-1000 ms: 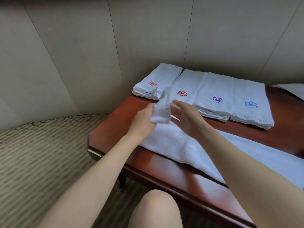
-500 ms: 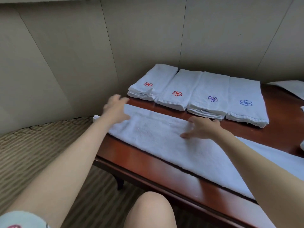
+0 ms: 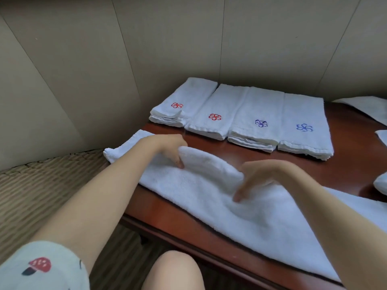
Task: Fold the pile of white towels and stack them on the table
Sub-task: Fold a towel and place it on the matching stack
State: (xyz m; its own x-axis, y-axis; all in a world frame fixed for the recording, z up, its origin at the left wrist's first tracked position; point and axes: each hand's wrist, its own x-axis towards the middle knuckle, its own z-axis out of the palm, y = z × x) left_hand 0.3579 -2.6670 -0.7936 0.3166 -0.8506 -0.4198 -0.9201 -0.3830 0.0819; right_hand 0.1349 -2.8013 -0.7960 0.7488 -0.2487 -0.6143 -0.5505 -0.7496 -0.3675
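A long white towel (image 3: 209, 197) lies across the front of the dark red wooden table (image 3: 240, 149), its left end hanging past the table's corner. My left hand (image 3: 167, 149) grips the towel's far edge, fingers curled under it. My right hand (image 3: 255, 176) grips the same edge further right. Between the two hands the edge is lifted into a raised roll. Behind it, along the wall, stands a row of several folded white towel stacks (image 3: 240, 118), two marked with red flowers and two with blue.
More white towels lie at the table's right edge (image 3: 364, 107) and lower right (image 3: 381, 185). Beige wall panels close off the back. Striped carpet (image 3: 41, 195) lies to the left. My knee (image 3: 173, 271) sits below the table's front edge.
The towel was spread flat along the table and my hands pressed on it; now both hands have closed on its far edge and lifted it towards me.
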